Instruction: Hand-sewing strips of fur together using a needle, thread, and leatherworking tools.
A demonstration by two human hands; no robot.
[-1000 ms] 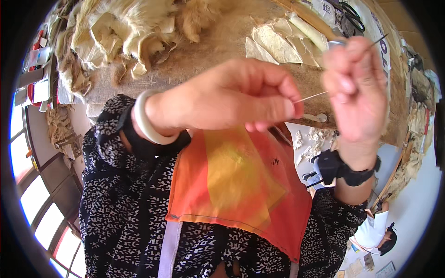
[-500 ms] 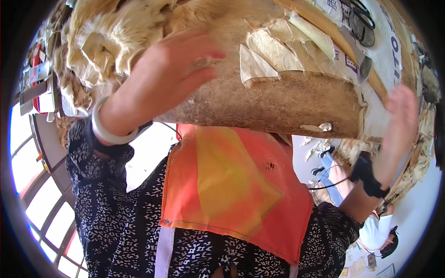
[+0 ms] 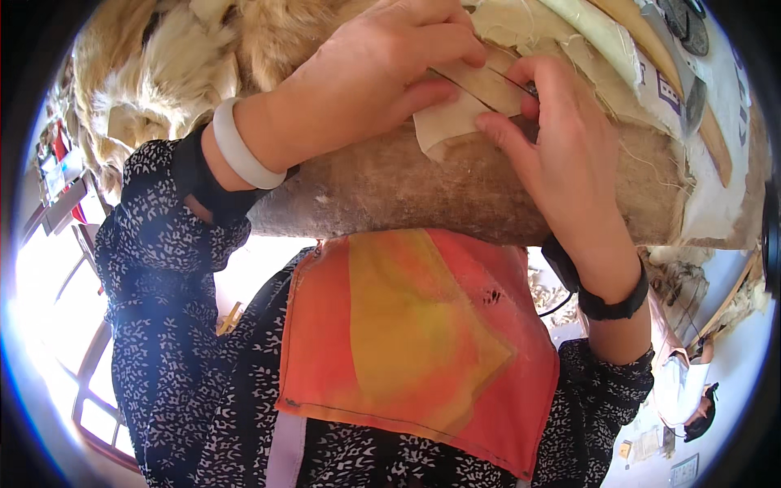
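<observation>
A pale piece of hide (image 3: 446, 122) lies at the near edge of the brown board, between my two hands. My left hand (image 3: 399, 69) comes over it from the left, fingers bent and thumb below, closed at its upper edge. On its other side my right hand (image 3: 561, 134) has thumb and forefinger curled in toward the hide. A small dark thing shows at those fingertips; its kind is unclear. Thin dark lines cross the hide between the hands; whether these are edges, thread or a tool, I cannot tell.
Tan fur pelts (image 3: 183, 73) are heaped at the far left. More pale hide (image 3: 537, 28) lies beyond my hands. A curved wooden-handled tool with a metal blade (image 3: 693, 106) rests at the right. An orange and yellow apron (image 3: 407, 325) covers my lap. Another person (image 3: 682, 390) is at far lower right.
Both hands, apart and in motion before, have come together at the pale hide. The right hand moved in from the far right; the left moved up and right. The view has shifted slightly.
</observation>
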